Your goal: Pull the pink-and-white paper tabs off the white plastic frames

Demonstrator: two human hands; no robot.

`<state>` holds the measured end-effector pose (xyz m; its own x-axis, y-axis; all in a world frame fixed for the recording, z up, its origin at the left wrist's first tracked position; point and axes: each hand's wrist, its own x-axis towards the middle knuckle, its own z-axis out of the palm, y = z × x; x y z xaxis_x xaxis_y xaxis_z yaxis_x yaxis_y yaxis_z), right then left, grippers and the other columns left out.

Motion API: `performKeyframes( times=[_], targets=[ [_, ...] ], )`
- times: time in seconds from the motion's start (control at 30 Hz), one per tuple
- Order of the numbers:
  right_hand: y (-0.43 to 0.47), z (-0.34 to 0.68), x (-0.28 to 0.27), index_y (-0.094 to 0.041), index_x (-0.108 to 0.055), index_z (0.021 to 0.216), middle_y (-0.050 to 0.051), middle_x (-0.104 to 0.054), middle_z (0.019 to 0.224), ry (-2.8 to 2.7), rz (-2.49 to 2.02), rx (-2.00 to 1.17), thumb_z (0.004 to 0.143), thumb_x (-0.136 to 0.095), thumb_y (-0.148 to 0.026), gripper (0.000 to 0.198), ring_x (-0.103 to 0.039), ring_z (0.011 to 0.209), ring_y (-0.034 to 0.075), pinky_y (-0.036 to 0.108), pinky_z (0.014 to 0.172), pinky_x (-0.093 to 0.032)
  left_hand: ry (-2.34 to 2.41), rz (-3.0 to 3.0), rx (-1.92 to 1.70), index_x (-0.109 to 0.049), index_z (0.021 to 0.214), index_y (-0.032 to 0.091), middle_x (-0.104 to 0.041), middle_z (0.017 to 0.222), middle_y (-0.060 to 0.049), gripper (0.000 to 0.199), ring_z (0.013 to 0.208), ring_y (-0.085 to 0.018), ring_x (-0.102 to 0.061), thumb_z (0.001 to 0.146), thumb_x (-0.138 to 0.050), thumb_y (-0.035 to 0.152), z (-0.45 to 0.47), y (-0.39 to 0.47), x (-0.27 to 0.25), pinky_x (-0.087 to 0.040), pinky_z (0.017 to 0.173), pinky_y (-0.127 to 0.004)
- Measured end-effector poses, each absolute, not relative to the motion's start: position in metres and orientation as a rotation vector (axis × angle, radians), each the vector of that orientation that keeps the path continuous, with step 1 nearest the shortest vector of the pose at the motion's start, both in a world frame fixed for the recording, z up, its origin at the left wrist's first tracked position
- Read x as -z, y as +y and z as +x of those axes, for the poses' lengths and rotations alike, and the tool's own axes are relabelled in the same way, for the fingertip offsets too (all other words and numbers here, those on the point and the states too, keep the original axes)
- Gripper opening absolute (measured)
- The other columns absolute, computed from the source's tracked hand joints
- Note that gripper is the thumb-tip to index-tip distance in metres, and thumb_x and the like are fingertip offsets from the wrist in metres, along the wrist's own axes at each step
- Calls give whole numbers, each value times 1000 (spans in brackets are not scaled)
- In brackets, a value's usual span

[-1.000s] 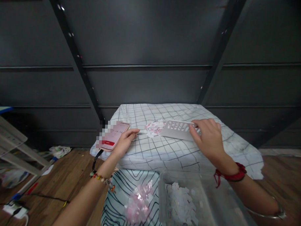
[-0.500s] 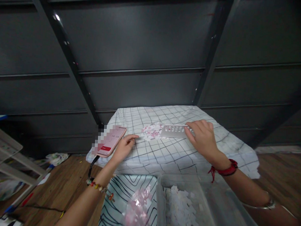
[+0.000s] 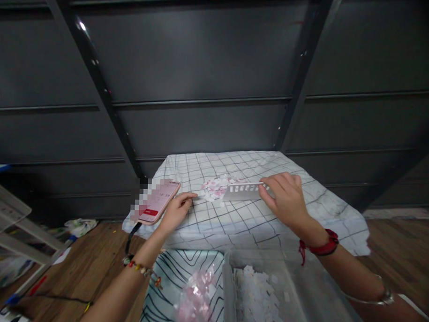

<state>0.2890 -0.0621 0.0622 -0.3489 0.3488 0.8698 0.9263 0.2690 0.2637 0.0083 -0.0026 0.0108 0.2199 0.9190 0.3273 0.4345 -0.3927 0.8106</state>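
Observation:
My right hand (image 3: 283, 201) grips one end of a thin, pale grey plate with a row of holes (image 3: 242, 193), fingers over its top edge and thumb on the near side. The plate stands on edge, tilted, on the checked cloth. Against its left end and behind it lies a loose pile of small white and pink paper pieces (image 3: 213, 185). My left hand (image 3: 177, 210) rests on the cloth just left of the pile, holding nothing, index finger stretched toward the pieces and the other fingers partly hidden. Beside that hand lies a pink phone (image 3: 162, 202).
A checked cloth (image 3: 235, 161) covers the low table. Closer to me stand a wavy-lined tray (image 3: 164, 272) with pink-filled clear bags (image 3: 197, 301) and a clear plastic box (image 3: 231, 293) with white paper pieces (image 3: 259, 294). Dark panels (image 3: 204, 52) rise behind the table.
My right hand has shifted slightly left and toward me with the plate, which now stands more upright. My left hand has hardly moved.

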Motion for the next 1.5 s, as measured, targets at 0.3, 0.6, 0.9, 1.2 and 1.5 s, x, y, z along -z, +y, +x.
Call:
performKeyframes(
  times=[0.3,0.6,0.9,1.2,1.5],
  targets=[
    [-58,283,-59,-17,-57,73,3,-60,68,-1896,-1261,1040,83,-45,-21,16,-46,69,16,32,65,-23,1223,1873,-1144,-65,88,18,-66,98,-6,22,93,-19,-57,75,-48,24,7,-2,-11,-40,88,-32],
    [-57,282,-59,-16,-57,75,3,-59,68,-1874,-1230,1098,83,-45,-21,16,-44,70,17,32,66,-23,1228,1886,-1127,-65,90,17,-66,97,-7,24,92,-19,-57,75,-47,24,7,-2,-10,-41,86,-32],
    [-60,281,-59,-17,-56,71,2,-58,66,-1829,-1263,1085,82,-44,-22,17,-44,69,17,32,66,-23,1212,1897,-1132,-64,90,17,-66,98,-6,24,92,-19,-57,76,-47,25,7,-1,-8,-41,86,-32],
    [-60,279,-55,-17,-57,73,2,-57,67,-1841,-1247,1071,81,-45,-20,15,-44,70,17,33,66,-23,1210,1866,-1137,-65,89,17,-66,97,-6,23,90,-19,-58,76,-48,26,7,-2,-10,-42,84,-31],
    [-69,286,-59,-18,-55,68,1,-56,64,-1843,-1285,1101,80,-45,-22,16,-44,68,17,33,65,-24,1213,1866,-1132,-64,89,16,-65,98,-7,25,92,-19,-58,75,-48,28,7,-2,-10,-42,85,-31]
  ],
)
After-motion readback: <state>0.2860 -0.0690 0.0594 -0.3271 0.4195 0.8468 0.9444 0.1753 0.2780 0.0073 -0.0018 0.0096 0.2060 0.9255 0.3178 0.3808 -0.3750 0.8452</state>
